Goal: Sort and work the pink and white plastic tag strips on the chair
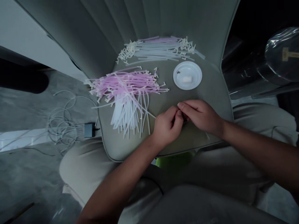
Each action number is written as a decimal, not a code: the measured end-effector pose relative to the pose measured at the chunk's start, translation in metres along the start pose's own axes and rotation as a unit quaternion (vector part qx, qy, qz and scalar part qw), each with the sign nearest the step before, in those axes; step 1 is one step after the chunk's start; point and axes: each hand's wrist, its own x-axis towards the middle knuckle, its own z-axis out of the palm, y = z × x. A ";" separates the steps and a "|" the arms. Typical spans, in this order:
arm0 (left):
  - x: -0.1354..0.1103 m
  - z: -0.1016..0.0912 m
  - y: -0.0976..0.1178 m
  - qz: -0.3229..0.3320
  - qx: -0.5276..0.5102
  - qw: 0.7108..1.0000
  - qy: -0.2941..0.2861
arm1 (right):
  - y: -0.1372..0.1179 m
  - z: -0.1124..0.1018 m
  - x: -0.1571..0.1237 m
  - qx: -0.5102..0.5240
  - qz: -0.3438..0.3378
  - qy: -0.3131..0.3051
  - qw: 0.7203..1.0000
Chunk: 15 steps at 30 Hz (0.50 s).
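Left hand [167, 126]: curled almost closed near the middle of the seat's front edge, thumb and forefinger pinched against the right hand's fingertips.
Right hand [201, 115]: fingers bent and drawn together, tips touching the left hand's; palm down on the seat.
Tube [149, 114]: one thin clear length runs from the near pile into the left hand's pinch; the part between the two hands is hidden.
Near pile [127, 93]: pink and clear tubes, fanned out on the seat's left side, some overhanging its left edge.
Far pile [158, 49]: pale tubes lying crosswise along the seat's back edge, against the backrest.
Lid [187, 75]: round, white, with a small white piece in it, right of centre, between the far pile and the right hand.
Seat [210, 90]: grey-green cushion carrying everything.
Cable [63, 121]: loose coils with a dark plug on the floor, beyond the seat's left edge.
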 end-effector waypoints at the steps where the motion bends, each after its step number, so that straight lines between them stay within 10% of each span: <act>1: 0.000 0.000 0.000 0.000 -0.002 1.000 0.000 | 0.000 0.000 0.000 -0.004 -0.002 0.001 1.000; 15: -0.002 -0.002 -0.001 0.026 0.005 1.000 0.005 | -0.012 -0.004 -0.011 -0.126 -0.057 -0.011 0.990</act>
